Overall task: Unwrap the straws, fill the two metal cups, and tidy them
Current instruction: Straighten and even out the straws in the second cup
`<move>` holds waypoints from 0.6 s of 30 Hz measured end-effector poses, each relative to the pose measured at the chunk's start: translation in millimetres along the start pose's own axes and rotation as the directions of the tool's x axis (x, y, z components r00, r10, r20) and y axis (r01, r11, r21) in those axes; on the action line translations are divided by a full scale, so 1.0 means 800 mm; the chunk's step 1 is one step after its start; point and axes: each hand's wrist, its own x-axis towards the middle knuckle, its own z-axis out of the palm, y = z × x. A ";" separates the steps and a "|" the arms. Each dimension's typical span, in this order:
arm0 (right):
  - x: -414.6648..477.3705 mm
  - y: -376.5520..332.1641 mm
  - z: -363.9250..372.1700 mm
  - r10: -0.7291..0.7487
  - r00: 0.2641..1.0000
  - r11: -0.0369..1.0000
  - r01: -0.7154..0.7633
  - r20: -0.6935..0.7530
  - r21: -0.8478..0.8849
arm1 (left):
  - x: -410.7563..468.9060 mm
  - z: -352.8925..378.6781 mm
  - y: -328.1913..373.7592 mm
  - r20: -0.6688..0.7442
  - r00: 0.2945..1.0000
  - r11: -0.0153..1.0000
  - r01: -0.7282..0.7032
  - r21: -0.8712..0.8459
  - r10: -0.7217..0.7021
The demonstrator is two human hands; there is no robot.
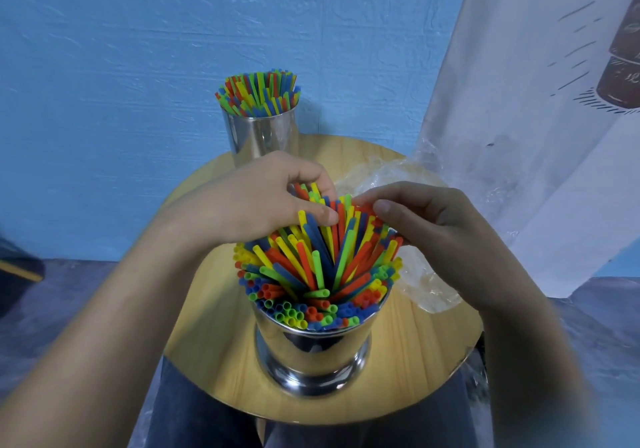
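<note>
Blue textured wall (104,67) backs a small round wooden counter (415,361), seen from above by the person seated at it. At the counter's 11 o'clock edge stands the far metal cup (263,136), upright and packed with a full bundle (258,96) of red, yellow, green and blue tubes whose tops sit roughly level.

Reaching in from 8 o'clock, the left hand (263,198) curls its fingers round the far-side tips of the straws (311,267), thumb pressed against them. Those straws fill the near metal cup (311,350), which stands upright at the counter's 6 o'clock side – the outer ones sit low and even, while the middle ones rise higher and lean in all directions.

From 4 o'clock the right hand (440,229) meets the same cluster, thumb and forefinger pinching a few red tips just beside the left hand's fingertips.

Crumpled clear plastic wrap (429,288) lies on the counter at 3 o'clock, partly under the right hand. Behind it hangs a white cloth (519,101) printed with a dark drawing – its detail too blurred to read.
</note>
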 end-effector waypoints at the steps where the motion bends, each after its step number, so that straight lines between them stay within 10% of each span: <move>1: -0.001 0.000 0.000 0.000 1.000 1.000 0.000 -0.004 0.002 | 0.000 0.000 0.000 0.001 1.000 1.000 0.001 0.005 -0.001; 18: -0.012 -0.005 -0.008 -0.019 0.999 1.000 0.019 -0.030 0.000 | -0.006 0.000 -0.006 -0.157 0.987 0.999 0.007 -0.043 -0.014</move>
